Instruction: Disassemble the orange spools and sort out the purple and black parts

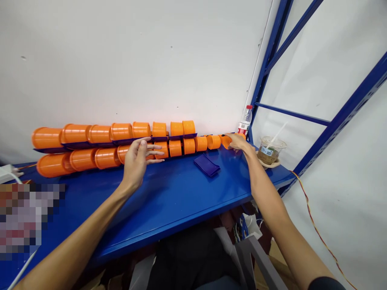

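Observation:
Two rows of orange cups [99, 157] stand against the white wall on the blue shelf [169, 201], the upper row [121, 131] resting on dark purple cards. My left hand [137, 161] hovers open, fingers stretched toward the lower row's middle cups, holding nothing. My right hand [237, 141] reaches to the row's far right end and is closed around an orange cup [225, 141] there. A small stack of purple cards [207, 164] lies flat on the shelf between my hands.
A water bottle [244, 121] stands in the corner by the blue rack upright [266, 60]. A plastic drink cup with a straw [270, 150] sits at the shelf's right edge. A white plug block [6, 173] lies far left. A red-yellow cable [314, 225] hangs right.

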Tool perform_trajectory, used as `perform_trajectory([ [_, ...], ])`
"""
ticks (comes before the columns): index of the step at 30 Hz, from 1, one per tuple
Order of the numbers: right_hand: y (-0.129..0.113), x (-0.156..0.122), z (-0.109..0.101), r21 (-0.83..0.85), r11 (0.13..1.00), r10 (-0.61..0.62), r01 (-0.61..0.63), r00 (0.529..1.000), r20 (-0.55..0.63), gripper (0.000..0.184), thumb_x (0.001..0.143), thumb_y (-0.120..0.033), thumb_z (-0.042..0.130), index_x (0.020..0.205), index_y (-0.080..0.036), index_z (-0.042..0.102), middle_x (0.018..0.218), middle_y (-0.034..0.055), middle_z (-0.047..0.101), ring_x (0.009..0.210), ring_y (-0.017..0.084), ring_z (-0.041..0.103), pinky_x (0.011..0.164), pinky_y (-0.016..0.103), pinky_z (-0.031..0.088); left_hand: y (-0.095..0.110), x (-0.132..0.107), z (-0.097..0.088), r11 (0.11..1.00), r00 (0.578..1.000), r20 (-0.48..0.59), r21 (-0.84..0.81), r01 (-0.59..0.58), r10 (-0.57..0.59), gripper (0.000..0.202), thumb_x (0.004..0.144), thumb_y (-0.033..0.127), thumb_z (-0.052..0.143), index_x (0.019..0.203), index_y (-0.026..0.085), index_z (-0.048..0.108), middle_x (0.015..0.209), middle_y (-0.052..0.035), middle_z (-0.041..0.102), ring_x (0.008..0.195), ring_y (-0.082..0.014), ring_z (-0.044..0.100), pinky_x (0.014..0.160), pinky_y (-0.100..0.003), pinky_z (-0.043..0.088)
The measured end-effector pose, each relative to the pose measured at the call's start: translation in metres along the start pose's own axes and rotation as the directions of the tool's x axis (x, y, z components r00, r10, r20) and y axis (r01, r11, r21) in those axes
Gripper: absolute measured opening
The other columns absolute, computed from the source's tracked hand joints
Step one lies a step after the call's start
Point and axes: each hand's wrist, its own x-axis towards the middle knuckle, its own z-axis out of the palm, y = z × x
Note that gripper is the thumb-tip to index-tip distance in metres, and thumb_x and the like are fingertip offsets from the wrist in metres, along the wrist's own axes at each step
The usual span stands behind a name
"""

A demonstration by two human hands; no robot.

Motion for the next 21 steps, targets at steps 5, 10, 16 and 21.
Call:
perform_trajectory([
  [5,-0.0033,0.0002,0.0065,0.043,0.999,0.024,-0.025,0.999,0.029,0.088,0.082,-0.006,0.062,0.164,-0.026,0.04,0.118,0.0121,0.08,0.067,0.023,0.077,0.065,0.032,0.059,0.004,-0.0021,0.0011,1.0,1.0,0.006,0.004,0.018,-0.018,0.051,0.09,0.062,0.069,0.114,0.018,0.06,0.088,-0.0056,0.075,0.07,-0.0194,0.075,0.055,-0.032,0.065],
  [10,-0.0027,0.002,0.0096,-0.151,0.986,-0.085,0.065,0.988,-0.129,0.074,0.081,-0.004,0.064,0.152,-0.022,0.058,0.148,0.0156,0.065,0.116,0.029,0.075,0.096,0.031,0.055,0.0036,-0.0029,0.0007,1.0,1.0,0.013,0.013,0.016,-0.016,0.055,0.087,0.066,0.07,0.113,0.019,0.06,0.088,-0.0065,0.075,0.072,-0.0223,0.076,0.056,-0.037,0.066],
  [16,-0.0018,-0.0006,0.0093,-0.223,0.973,-0.105,0.065,0.98,-0.172,0.064,0.086,-0.006,0.062,0.149,-0.018,0.06,0.15,0.0178,0.062,0.137,0.03,0.061,0.105,0.032,0.046,0.0017,-0.0027,0.0003,0.999,1.0,0.003,0.038,0.021,-0.021,0.054,0.089,0.064,0.068,0.117,0.018,0.06,0.089,-0.0073,0.074,0.073,-0.0229,0.076,0.057,-0.038,0.066],
  [21,-0.0066,-0.0035,0.01,-0.251,0.967,-0.074,0.03,0.983,-0.168,0.058,0.092,-0.012,0.059,0.149,-0.018,0.058,0.15,0.0181,0.061,0.136,0.029,0.061,0.101,0.032,0.046,0.0015,-0.0029,0.0003,0.999,0.999,0.014,0.039,0.032,-0.032,0.051,0.092,0.061,0.066,0.118,0.017,0.06,0.09,-0.0078,0.075,0.074,-0.0234,0.076,0.06,-0.04,0.067],
])
